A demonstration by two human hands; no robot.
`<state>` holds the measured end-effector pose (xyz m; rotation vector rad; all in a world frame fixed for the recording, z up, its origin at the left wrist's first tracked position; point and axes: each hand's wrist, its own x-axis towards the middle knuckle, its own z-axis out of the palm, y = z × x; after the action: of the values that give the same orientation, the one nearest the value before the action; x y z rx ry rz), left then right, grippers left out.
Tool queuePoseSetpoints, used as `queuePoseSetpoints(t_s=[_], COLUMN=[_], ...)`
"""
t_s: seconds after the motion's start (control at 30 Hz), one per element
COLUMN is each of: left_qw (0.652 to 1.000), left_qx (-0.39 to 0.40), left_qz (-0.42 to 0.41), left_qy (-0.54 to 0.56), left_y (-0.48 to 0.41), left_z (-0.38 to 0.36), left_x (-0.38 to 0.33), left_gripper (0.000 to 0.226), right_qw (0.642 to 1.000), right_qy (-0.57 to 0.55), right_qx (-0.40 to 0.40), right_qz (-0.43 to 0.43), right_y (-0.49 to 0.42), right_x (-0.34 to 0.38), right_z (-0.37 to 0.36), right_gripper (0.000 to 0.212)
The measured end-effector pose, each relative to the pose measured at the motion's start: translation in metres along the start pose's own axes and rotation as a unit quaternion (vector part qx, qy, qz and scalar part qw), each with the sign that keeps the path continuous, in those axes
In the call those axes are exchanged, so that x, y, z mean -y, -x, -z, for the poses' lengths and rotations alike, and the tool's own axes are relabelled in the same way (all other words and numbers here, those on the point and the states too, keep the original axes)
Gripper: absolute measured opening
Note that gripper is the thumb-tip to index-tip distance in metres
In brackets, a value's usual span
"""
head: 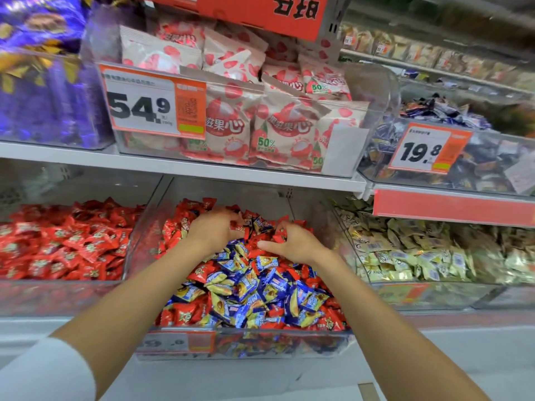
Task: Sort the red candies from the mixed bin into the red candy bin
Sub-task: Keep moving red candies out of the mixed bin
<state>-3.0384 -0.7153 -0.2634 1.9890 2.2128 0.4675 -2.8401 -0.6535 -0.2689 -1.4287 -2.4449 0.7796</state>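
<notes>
The clear mixed bin (243, 342) in the middle of the lower shelf holds red candies (185, 312) mingled with blue-and-yellow ones (246, 285). Both my hands are deep in its far half. My left hand (214, 230) has its fingers curled over red candies near the back. My right hand (292, 241) curls its fingers round red candies just to the right. To the left stands the red candy bin (58, 293), filled with red wrapped candies (60, 244).
A bin of pale yellow candies (411, 256) sits to the right. The shelf above carries white-and-red pouches (260, 117) with a 54.9 price tag (153, 102), purple packs (43, 82) at left and dark candies (451, 134) at right.
</notes>
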Motion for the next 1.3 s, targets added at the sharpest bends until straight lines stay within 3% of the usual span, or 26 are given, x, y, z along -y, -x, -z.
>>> queuePoseSetpoints(t_s=[0.17, 0.27, 0.43, 0.63, 0.73, 0.87, 1.1, 1.3], left_qw=[0.994, 0.99, 0.985, 0.979, 0.98, 0.979, 0.971, 0.961], left_qx=[-0.047, -0.057, -0.066, -0.102, -0.108, -0.113, -0.142, -0.181], left_qz=[0.006, -0.013, -0.028, -0.063, -0.067, -0.074, -0.072, -0.044], left_qy=[0.097, 0.13, 0.158, 0.166, 0.156, 0.152, 0.179, 0.202], left_y=[0.007, 0.016, 0.032, 0.055, 0.068, 0.089, 0.117, 0.136], left_z=[0.001, 0.004, 0.023, 0.044, 0.049, 0.06, 0.075, 0.097], left_x=[0.001, -0.004, -0.014, -0.018, -0.015, -0.007, 0.021, 0.055], left_gripper=[0.031, 0.027, 0.027, 0.029, 0.028, 0.031, 0.028, 0.014], right_qw=[0.996, 0.994, 0.994, 0.989, 0.988, 0.983, 0.975, 0.965], right_qy=[0.016, -0.018, -0.089, -0.118, -0.121, -0.143, -0.185, -0.195], right_qx=[0.088, 0.1, 0.042, -0.044, -0.05, -0.054, -0.046, -0.023], right_qz=[0.02, 0.036, 0.042, 0.083, 0.084, 0.102, 0.114, 0.176], right_y=[0.001, 0.005, 0.009, 0.028, 0.041, 0.059, 0.083, 0.095], right_x=[0.007, 0.009, 0.003, 0.017, 0.028, 0.039, 0.067, 0.126], right_z=[-0.001, 0.001, 0.005, 0.02, 0.02, 0.023, 0.028, 0.006], right_gripper=[0.101, 0.075, 0.052, 0.049, 0.05, 0.014, 0.015, 0.005])
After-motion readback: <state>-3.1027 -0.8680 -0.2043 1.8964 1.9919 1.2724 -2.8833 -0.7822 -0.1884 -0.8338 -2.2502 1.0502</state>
